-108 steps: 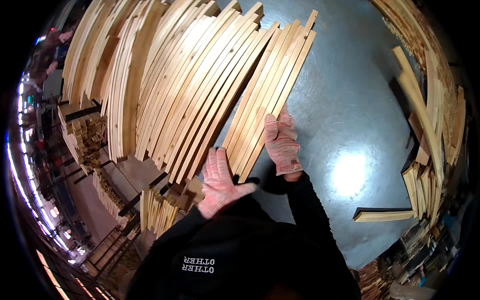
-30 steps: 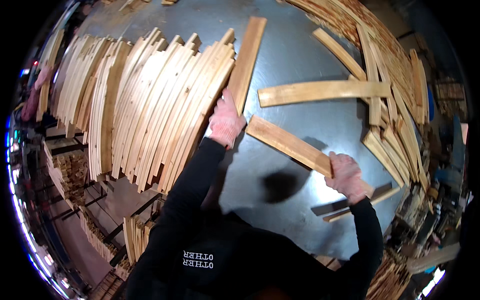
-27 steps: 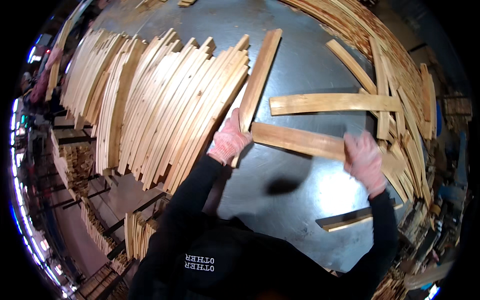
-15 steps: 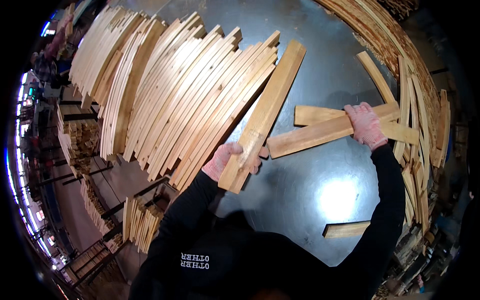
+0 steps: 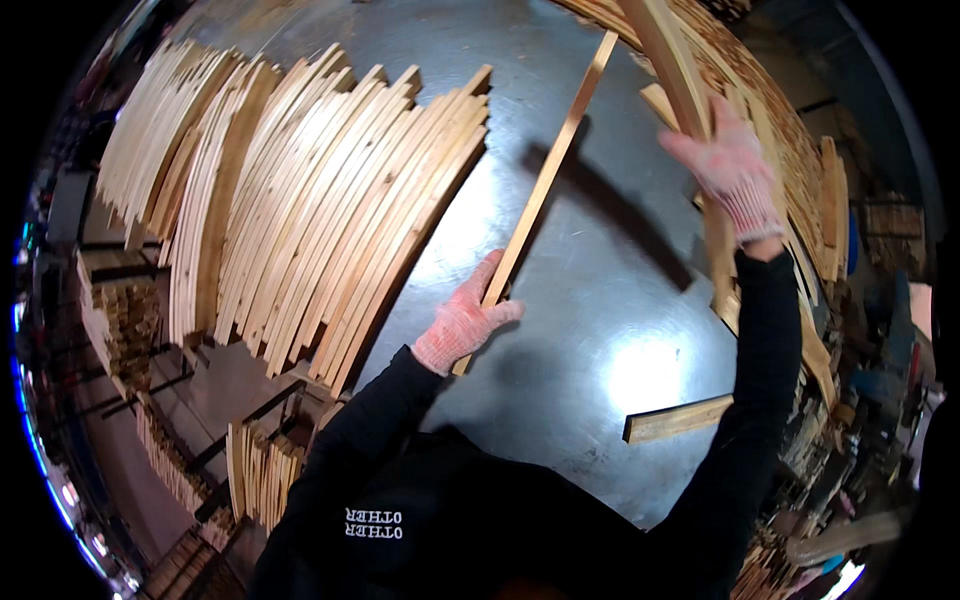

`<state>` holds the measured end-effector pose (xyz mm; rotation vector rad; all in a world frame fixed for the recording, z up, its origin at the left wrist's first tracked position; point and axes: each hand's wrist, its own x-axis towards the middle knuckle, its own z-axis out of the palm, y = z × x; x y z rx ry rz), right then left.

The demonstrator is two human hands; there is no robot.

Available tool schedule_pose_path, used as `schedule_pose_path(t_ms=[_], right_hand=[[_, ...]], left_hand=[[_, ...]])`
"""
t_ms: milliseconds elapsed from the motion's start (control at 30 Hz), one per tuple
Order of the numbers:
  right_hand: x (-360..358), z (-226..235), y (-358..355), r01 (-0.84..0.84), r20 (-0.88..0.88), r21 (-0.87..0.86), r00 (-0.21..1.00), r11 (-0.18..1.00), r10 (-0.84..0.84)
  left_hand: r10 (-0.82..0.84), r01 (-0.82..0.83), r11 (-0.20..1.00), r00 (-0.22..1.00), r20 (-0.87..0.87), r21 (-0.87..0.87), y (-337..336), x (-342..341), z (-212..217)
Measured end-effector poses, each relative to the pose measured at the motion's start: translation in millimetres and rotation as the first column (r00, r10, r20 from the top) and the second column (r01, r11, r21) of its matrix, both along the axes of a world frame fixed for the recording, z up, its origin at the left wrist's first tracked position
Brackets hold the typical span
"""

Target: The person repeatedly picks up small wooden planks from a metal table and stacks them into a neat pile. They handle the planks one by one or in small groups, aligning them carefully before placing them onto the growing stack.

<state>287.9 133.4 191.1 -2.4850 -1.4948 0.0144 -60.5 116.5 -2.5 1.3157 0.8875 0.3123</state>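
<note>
Left hand gripping a narrow, pale wooden strip (image 5: pixel 550 170); right hand on a long, light-brown wooden board (image 5: pixel 673 65).
The left hand (image 5: pixel 460 325), in a pink-and-white knit glove, clasps the strip near its lower end, over the smooth grey metal tabletop (image 5: pixel 560 410). The right hand (image 5: pixel 738 172), gloved alike, touches the board at upper right, thumb spread; whether it grips, I cannot tell. Side-by-side pale wooden slats (image 5: pixel 340 215) lie left of the strip; a short wooden piece (image 5: pixel 675 420) lies lower right.
</note>
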Motion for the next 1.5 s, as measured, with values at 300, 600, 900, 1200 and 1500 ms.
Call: schedule_pose_path(t_ms=[300, 600, 900, 1200, 1500], right_hand=[[-88.7, -116.6, -2.8, 0.494, -0.906, 0.077, 0.397, 0.866, -0.145], [-171.0, -226.5, -129.1, 0.391, -0.707, -0.218, 0.568, 0.894, -0.421], [-59.0, -228.4, -412.1, 0.997, -0.171, -0.021, -0.071, -0.069, -0.983], [-38.7, -149.7, -358.7, 0.715, -0.047, 0.294, 0.673, 0.634, -0.738], [69.9, -196.3, -267.9, 0.045, 0.093, -0.391, 0.996, 0.919, -0.009]], left_hand=[[-0.143, 0.140, 0.989, 0.988, -0.063, -0.036, -9.4, 45.3, 2.8], [-0.337, 0.334, 0.941, 0.940, -0.057, -0.061, -64.8, 19.1, -33.6], [-0.213, 0.250, 0.968, 0.884, -0.416, 0.035, -61.3, 33.8, -17.0], [-0.129, 0.324, 0.896, 0.844, -0.520, 0.304, -48.1, 10.6, -22.5], [-0.121, 0.235, 0.950, 0.882, -0.455, 0.204, -33.4, 2.2, -19.4]])
